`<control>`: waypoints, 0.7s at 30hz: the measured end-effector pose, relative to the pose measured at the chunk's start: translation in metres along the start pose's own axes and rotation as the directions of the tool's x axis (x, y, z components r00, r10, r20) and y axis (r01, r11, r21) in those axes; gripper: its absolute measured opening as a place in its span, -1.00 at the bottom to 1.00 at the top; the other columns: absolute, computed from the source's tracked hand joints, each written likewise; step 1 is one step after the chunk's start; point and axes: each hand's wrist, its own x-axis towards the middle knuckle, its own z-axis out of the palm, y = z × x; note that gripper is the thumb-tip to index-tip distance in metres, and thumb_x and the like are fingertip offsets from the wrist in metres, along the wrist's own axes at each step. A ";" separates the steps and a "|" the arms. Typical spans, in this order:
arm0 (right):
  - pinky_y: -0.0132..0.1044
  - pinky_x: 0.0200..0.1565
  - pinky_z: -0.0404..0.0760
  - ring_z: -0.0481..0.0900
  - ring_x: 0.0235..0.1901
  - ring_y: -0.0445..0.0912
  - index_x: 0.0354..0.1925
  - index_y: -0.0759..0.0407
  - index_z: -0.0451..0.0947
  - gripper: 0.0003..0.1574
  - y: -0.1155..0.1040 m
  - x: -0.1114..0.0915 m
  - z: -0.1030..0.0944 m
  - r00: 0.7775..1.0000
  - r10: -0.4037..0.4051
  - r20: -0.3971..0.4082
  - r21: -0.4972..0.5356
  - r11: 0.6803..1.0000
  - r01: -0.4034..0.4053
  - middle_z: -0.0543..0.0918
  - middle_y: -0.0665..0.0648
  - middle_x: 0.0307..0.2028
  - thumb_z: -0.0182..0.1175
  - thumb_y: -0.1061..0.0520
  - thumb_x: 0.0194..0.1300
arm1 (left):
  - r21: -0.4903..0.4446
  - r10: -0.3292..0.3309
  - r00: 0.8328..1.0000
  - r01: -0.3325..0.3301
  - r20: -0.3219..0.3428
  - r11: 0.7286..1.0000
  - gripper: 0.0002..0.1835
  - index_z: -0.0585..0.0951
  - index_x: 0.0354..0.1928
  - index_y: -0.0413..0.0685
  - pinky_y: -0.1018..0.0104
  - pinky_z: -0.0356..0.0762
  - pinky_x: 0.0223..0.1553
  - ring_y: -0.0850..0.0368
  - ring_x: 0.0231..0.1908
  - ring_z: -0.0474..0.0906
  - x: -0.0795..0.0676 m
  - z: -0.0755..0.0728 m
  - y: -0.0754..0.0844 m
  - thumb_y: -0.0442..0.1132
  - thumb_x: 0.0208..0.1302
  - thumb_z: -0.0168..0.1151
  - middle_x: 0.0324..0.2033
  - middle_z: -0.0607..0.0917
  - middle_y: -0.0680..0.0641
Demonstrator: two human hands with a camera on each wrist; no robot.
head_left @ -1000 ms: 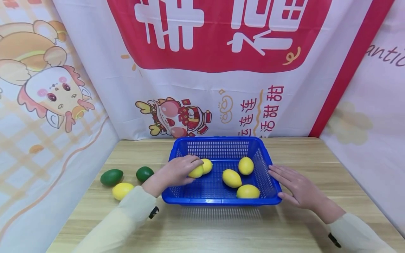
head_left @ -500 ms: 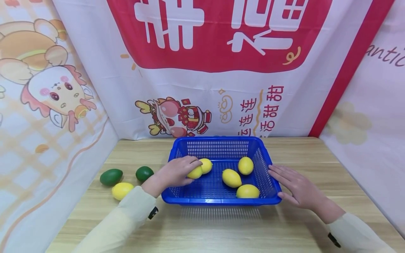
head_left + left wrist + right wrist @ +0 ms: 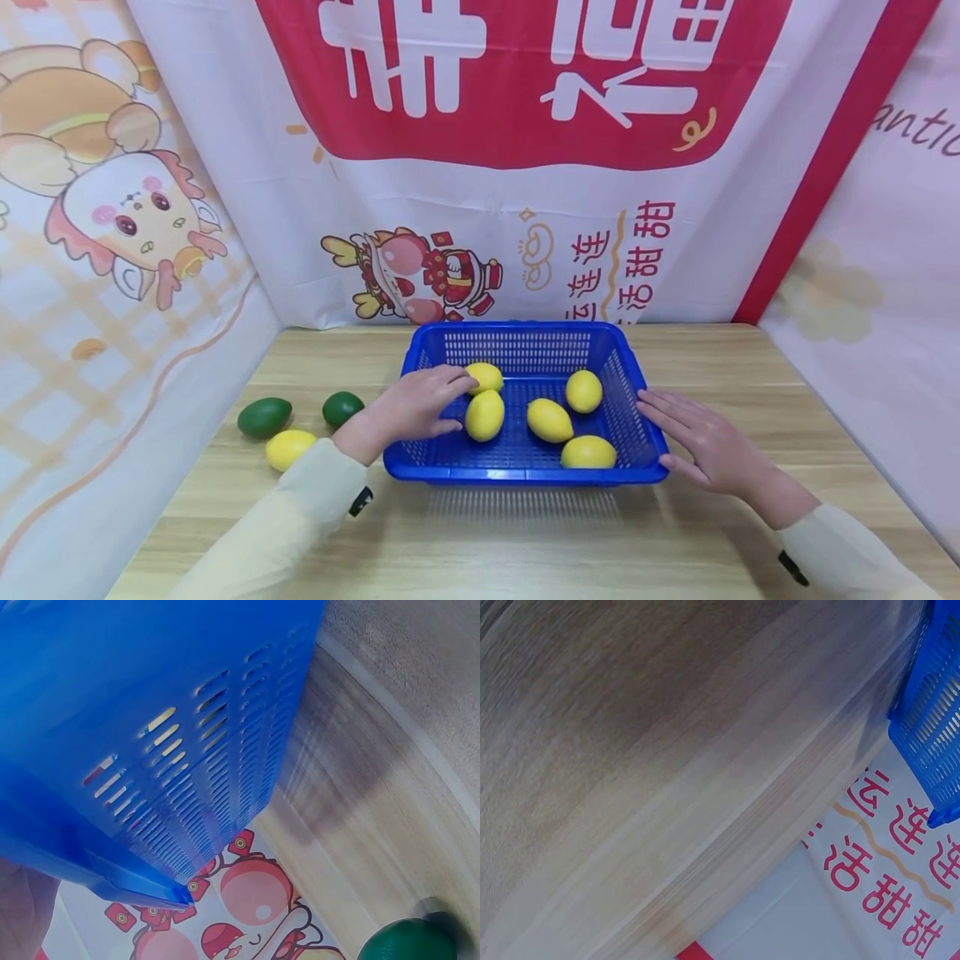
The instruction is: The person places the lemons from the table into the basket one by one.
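A blue plastic basket (image 3: pixel 487 476) stands on the table with several lemons inside. My left hand (image 3: pixel 417 406) reaches over its left rim, fingers loosely bent and apart from the nearest lemon (image 3: pixel 485 416). Behind that one lies a second lemon (image 3: pixel 483 377), beside my fingertips. Toward the right side are a lemon (image 3: pixel 550 421), another lemon (image 3: pixel 583 392) and one more lemon (image 3: pixel 588 452) by the front wall. My right hand (image 3: pixel 705 442) rests against the right rim with straight fingers. The left wrist view shows mostly the basket's slotted wall (image 3: pixel 217 742).
Left of the basket, a lemon (image 3: pixel 290 450) and two dark green oval fruits, one at the far left (image 3: pixel 265 417) and one nearer my wrist (image 3: pixel 342 409), lie on the wooden table (image 3: pixel 510 550). A printed cloth (image 3: pixel 480 183) hangs behind the table.
My left hand has let go of a lemon, which now sits farther right on the basket floor, clear of the fingers. The right hand stays at the rim.
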 end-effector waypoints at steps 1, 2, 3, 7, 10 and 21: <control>-0.38 0.40 -0.03 0.36 0.28 0.10 0.28 0.33 0.42 -0.17 0.000 0.000 0.000 1.000 -0.007 -0.009 0.001 1.000 0.007 0.44 0.28 0.27 -0.12 -0.31 0.46 | 0.002 -0.004 1.000 0.004 0.003 1.000 -0.37 0.52 0.18 -0.10 0.16 0.49 0.14 0.06 0.10 0.52 0.000 -0.001 0.000 -0.03 0.09 0.48 0.08 0.59 -0.07; -0.37 0.40 -0.03 0.37 0.28 0.10 0.27 0.33 0.42 -0.17 0.001 0.000 0.001 1.000 -0.010 -0.015 0.002 1.000 0.010 0.45 0.28 0.27 -0.13 -0.31 0.46 | 0.003 -0.010 1.000 0.010 0.006 1.000 -0.37 0.52 0.18 -0.10 0.17 0.49 0.15 0.06 0.11 0.51 -0.001 -0.001 0.000 -0.02 0.10 0.47 0.09 0.59 -0.06; -0.38 0.40 -0.03 0.36 0.28 0.10 0.27 0.33 0.42 -0.17 0.001 0.000 0.001 1.000 -0.010 -0.015 0.003 1.000 0.010 0.45 0.28 0.27 -0.13 -0.31 0.46 | 0.005 -0.016 1.000 0.016 0.010 1.000 -0.37 0.52 0.19 -0.09 0.17 0.48 0.15 0.07 0.11 0.51 -0.001 -0.002 0.000 -0.01 0.11 0.46 0.09 0.59 -0.06; -0.39 0.39 -0.04 0.35 0.30 0.09 0.29 0.31 0.41 -0.18 0.001 0.000 0.000 1.000 0.005 0.002 0.005 1.000 -0.005 0.43 0.26 0.29 -0.08 -0.30 0.44 | 0.018 -0.040 0.999 0.040 0.029 0.999 -0.36 0.50 0.22 -0.07 0.20 0.47 0.16 0.09 0.14 0.48 -0.001 -0.005 0.001 0.04 0.14 0.42 0.12 0.57 -0.04; -0.39 0.39 -0.06 0.33 0.31 0.08 0.31 0.29 0.39 -0.19 0.000 0.000 -0.001 1.000 0.021 0.019 0.005 1.000 -0.021 0.41 0.24 0.31 -0.04 -0.29 0.42 | 0.015 -0.045 0.999 0.044 0.030 0.999 -0.35 0.49 0.23 -0.08 0.18 0.48 0.16 0.07 0.15 0.48 -0.001 -0.008 0.001 0.04 0.14 0.42 0.12 0.57 -0.06; -0.37 0.40 -0.05 0.33 0.31 0.08 0.30 0.31 0.40 -0.17 0.001 -0.001 0.001 1.000 -0.004 -0.001 0.006 1.000 0.004 0.42 0.27 0.29 -0.12 -0.31 0.45 | 0.019 -0.051 0.999 0.051 -0.008 0.999 -0.36 0.49 0.22 -0.07 0.15 0.48 0.16 0.05 0.15 0.48 -0.007 -0.019 -0.001 0.01 0.15 0.42 0.11 0.57 -0.05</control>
